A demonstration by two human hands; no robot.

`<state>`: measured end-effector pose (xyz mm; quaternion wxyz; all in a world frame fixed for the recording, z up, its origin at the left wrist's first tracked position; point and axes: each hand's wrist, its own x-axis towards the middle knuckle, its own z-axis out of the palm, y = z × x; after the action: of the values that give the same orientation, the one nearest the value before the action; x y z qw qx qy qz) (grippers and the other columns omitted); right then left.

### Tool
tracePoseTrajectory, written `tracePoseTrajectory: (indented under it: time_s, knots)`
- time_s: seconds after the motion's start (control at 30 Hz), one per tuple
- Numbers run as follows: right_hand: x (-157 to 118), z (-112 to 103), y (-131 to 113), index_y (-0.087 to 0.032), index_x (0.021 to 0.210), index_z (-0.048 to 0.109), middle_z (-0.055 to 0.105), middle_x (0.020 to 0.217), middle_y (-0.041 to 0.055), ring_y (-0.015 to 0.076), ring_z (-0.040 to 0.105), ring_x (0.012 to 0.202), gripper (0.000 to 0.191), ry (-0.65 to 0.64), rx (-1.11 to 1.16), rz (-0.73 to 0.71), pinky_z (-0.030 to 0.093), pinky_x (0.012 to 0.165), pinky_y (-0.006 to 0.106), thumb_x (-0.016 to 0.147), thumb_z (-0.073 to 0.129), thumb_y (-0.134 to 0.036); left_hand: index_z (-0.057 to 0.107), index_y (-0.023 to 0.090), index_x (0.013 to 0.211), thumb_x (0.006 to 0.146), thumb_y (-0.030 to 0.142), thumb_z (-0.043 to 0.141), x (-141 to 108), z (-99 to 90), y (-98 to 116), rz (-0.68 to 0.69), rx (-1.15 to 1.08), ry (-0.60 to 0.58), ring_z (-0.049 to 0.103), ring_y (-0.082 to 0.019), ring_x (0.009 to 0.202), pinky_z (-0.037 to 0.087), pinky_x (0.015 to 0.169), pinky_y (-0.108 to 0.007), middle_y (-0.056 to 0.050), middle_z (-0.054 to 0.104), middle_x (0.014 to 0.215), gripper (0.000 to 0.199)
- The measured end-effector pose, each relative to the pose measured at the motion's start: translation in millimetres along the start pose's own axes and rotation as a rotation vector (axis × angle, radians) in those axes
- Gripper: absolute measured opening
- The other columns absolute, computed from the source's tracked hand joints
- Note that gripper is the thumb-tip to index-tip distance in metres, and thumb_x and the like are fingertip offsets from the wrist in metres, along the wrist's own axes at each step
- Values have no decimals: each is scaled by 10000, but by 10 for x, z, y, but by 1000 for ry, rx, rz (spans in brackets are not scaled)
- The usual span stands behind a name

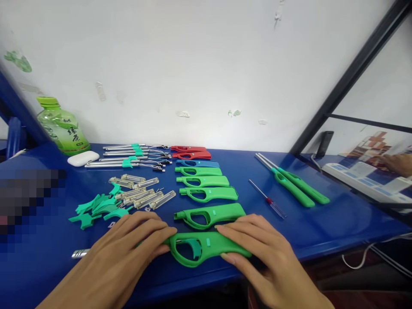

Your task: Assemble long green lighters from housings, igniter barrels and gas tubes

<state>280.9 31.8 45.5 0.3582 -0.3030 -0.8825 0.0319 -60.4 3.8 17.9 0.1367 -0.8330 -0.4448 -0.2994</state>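
A green long-necked lighter (219, 246) with a teal trigger lies across the near edge of the blue table, between my hands. My left hand (138, 244) grips its neck end, fingers closed; the silver tip of the metal tube (80, 253) pokes out beyond that hand. Around the handle's right end the fingers of my right hand (267, 253) are closed, thumb below and fingertips above. Just behind it lies another green lighter casing (222, 213) without a tube. Teal triggers (103, 206) and clear fuel tanks (144, 197) are heaped beyond my left hand.
More green casings (212, 194), a blue one (206, 164) and red ones (189, 155) form a column. Metal tubes with wires (128, 163) lie at back left, near a white case (83, 159) and bottle (64, 128). A screwdriver (272, 204) and two lighters (299, 189) lie right.
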Motion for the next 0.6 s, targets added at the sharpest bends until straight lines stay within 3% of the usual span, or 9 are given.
tracePoseTrajectory:
  time_s: [0.13, 0.37, 0.6]
  knots:
    - [-13, 6, 2, -270, 1466, 805, 906, 1258, 56, 271, 830, 1116, 300, -68, -8, 36, 704, 1001, 425, 1199, 684, -335, 787, 335, 1293, 1287, 420, 427, 136, -23, 107, 104, -8, 71, 763, -123, 1125, 557, 1034, -218, 78, 861, 1191, 369]
    - [-24, 21, 13, -280, 1494, 803, 900, 1271, 60, 279, 825, 1138, 327, -100, -7, 58, 703, 1020, 442, 1203, 674, -354, 811, 342, 1350, 1271, 349, 444, 111, -11, 86, 99, -18, 12, 747, -165, 1125, 569, 1021, -271, 39, 856, 1192, 375]
    - [-36, 25, 11, -259, 1475, 807, 894, 1280, 70, 288, 833, 1138, 320, -105, -36, 39, 710, 1022, 469, 1207, 655, -347, 821, 320, 1247, 1257, 284, 473, 166, -54, 103, 132, -34, 42, 754, -145, 1054, 564, 974, -242, 50, 851, 1140, 350]
